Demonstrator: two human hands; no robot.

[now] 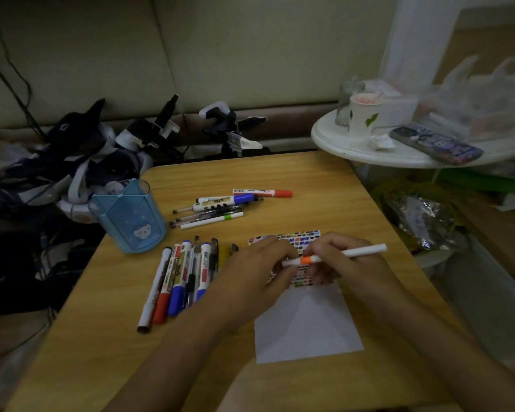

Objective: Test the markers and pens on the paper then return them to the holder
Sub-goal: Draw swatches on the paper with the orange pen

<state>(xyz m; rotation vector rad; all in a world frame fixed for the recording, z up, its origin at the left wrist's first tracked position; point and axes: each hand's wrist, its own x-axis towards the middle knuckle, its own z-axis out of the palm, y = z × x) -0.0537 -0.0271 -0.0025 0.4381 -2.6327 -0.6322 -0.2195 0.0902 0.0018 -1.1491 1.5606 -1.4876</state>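
Wooden table [280, 179]; orange-banded pen [333, 254] between both hands

Dim, murky indoor light with a wide-angle warp.
The bags [485, 93] at upper right are smeared with blur, the left clutter [57, 162] sinks into near-black, the hands cast soft shadows on the paper [306, 331], and the desk [107, 337] edges bow outward.

Left hand [254, 270], right hand [344, 260]: bare, no rings, no gloves, no watch or band at either wrist. Forearms bare along their whole visible length, no sleeve in view. Fingernails short where visible, unpainted
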